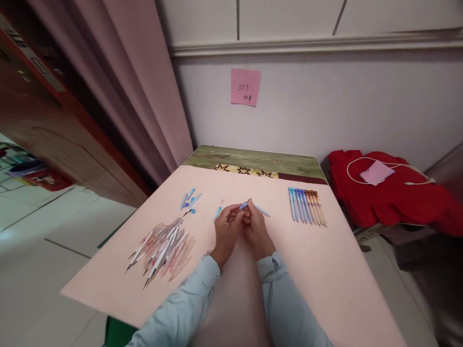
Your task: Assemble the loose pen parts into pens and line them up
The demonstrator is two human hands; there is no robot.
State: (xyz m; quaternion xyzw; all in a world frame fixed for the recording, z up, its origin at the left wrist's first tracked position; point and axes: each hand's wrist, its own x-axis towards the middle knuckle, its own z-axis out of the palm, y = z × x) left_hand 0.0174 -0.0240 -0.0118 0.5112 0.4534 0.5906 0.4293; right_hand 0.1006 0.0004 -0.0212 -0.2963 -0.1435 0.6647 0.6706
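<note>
Two bare hands met over the middle of the pale pink tabletop [325, 270]. The left hand [226, 225] and right hand [257, 230] each kept a narrow fingertip grip closed on one slim light-blue plastic pen [261, 210], held level between them, seemingly to steady both ends. Sorted groups lay well apart, likely to keep kinds separate: a heap of clear barrels and refills [162, 248] left, a neat row of blue and tan pens [307, 206] right, loose blue pen parts [191, 199] beyond.
</note>
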